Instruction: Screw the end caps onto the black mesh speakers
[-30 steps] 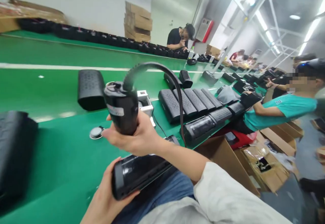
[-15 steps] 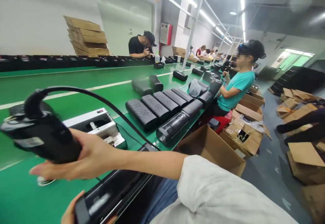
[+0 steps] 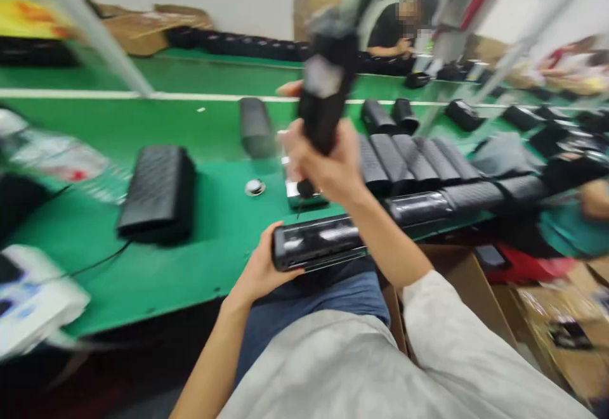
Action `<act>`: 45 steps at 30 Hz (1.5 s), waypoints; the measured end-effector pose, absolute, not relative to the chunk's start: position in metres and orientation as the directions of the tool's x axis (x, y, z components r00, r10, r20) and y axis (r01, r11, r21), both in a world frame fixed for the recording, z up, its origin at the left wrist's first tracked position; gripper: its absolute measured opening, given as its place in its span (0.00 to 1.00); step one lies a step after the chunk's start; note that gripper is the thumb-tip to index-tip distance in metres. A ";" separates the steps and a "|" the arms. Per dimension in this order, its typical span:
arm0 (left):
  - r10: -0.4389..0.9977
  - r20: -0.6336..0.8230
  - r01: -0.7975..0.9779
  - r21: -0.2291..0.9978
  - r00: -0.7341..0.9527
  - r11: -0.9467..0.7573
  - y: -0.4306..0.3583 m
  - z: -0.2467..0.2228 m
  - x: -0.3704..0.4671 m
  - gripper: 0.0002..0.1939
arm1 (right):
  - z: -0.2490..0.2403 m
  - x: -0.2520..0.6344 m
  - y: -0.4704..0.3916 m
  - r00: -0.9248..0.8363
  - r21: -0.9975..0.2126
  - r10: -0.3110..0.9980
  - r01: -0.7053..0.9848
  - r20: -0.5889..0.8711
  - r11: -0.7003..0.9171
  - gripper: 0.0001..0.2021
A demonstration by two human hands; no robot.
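My right hand (image 3: 333, 165) is wrapped round a black corded handheld tool (image 3: 320, 111) with a white label, held upright above the bench and blurred by motion. Its working end cannot be made out. Lower down, my left hand (image 3: 261, 267) grips the left end of a long glossy black case (image 3: 314, 241) with a mesh-like front, at the bench's near edge. My right forearm hides part of that case's right end. Behind my right hand, a white box-like fixture (image 3: 292, 184) is partly covered.
Textured black cases (image 3: 419, 159) stand in a row at right. Another black case (image 3: 159, 191) lies left, near a plastic bottle (image 3: 66, 156). A round metal piece (image 3: 255, 187) rests mid-bench. A cardboard box (image 3: 457, 279) sits below the edge. A person in black (image 3: 387, 29) works across.
My view has swung left and down. The black tool now points more upright, still in my right hand. My left hand still holds the end of the long case.
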State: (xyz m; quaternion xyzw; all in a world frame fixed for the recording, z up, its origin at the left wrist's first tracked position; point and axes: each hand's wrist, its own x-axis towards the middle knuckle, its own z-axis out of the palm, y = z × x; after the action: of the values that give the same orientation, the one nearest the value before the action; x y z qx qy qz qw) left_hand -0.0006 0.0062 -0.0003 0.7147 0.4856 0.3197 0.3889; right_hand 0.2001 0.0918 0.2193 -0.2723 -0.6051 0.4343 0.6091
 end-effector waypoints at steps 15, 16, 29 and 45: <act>0.930 0.080 0.385 0.895 0.358 -0.225 0.000 0.001 -0.004 0.65 | 0.188 0.216 0.163 0.151 -0.704 0.690 0.063 0.708 0.707 0.19; 0.931 0.083 0.383 0.895 0.357 -0.227 0.000 0.001 -0.003 0.65 | 0.187 0.215 0.166 0.155 -0.703 0.688 0.066 0.709 0.708 0.20; 0.923 0.119 0.373 0.890 0.367 -0.263 -0.001 0.001 -0.003 0.65 | 0.206 0.258 0.140 0.216 -0.710 0.695 -0.014 0.686 0.704 0.15; 0.921 0.107 0.397 0.879 0.376 -0.264 -0.001 0.001 -0.007 0.65 | 0.228 0.275 0.097 0.234 -0.793 0.774 -0.021 0.589 0.609 0.11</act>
State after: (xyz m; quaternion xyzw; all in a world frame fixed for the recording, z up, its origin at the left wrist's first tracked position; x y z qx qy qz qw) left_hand -0.0071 -0.0012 0.0009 0.7253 0.4541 0.3255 0.4022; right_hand 0.2753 0.0974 0.2278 -0.3413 -0.5517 0.2807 0.7074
